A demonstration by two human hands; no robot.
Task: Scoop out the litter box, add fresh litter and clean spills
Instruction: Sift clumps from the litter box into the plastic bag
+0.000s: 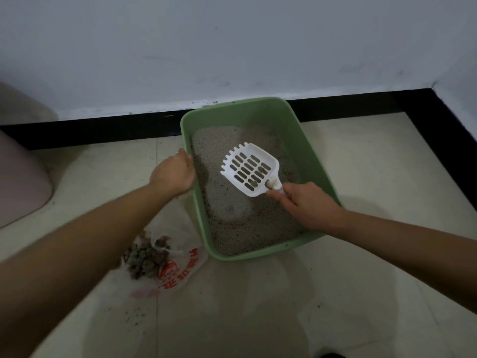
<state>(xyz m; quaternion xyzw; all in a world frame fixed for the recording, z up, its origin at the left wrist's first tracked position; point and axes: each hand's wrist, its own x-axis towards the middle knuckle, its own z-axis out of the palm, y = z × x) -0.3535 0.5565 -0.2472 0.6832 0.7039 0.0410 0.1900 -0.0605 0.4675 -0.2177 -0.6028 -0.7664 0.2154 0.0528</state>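
Note:
A green litter box (pixel 318 161) sits on the tiled floor against the wall, with grey litter (pixel 232 223) spread inside. My left hand (pixel 174 173) grips the box's left rim. My right hand (pixel 307 205) holds the handle of a white slotted scoop (pixel 249 167), raised a little above the litter, with a few small clumps lying in it near the handle. Left of the box lies an open plastic bag (pixel 170 264) with red print, holding brown clumps.
A black skirting board (pixel 103 127) runs along the white wall behind the box. A pale pink bin (pixel 20 182) stands at the far left. Small litter grains (pixel 134 313) are scattered on the floor near the bag.

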